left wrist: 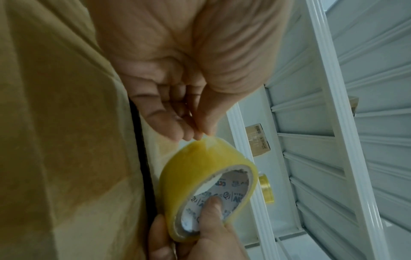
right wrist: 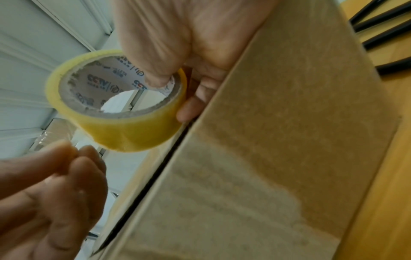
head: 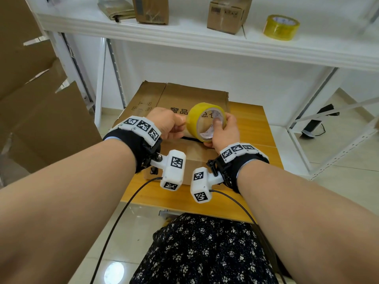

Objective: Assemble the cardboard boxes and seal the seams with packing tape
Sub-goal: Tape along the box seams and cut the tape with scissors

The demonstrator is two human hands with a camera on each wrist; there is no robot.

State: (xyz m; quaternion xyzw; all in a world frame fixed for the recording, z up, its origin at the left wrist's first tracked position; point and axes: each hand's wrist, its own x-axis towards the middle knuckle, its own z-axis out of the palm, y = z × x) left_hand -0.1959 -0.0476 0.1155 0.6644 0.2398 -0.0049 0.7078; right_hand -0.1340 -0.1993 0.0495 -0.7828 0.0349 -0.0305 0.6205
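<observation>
A yellowish roll of packing tape (head: pixel 202 119) (left wrist: pixel 200 168) (right wrist: pixel 124 130) is held just above a brown cardboard box (head: pixel 194 158) on a small wooden table (head: pixel 252 128). My right hand (head: pixel 222 131) (right wrist: pixel 177 52) grips the roll, thumb inside its white core, fingers outside. My left hand (head: pixel 170 124) (left wrist: pixel 195 130) pinches the loose tape end at the roll's left edge with thumb and fingertips. The box's top flaps (right wrist: pixel 278 123) are folded shut, with a dark gap (left wrist: pixel 142 158) along the middle seam.
A flattened cardboard sheet (head: pixel 178 95) lies behind the box. On the white shelf (head: pixel 184 35) above stand two small boxes (head: pixel 227 13) and a second tape roll (head: pixel 281 27). Large flat cardboard (head: pixel 41 109) leans at the left. Black cables (head: pixel 123 212) hang from the wrist cameras.
</observation>
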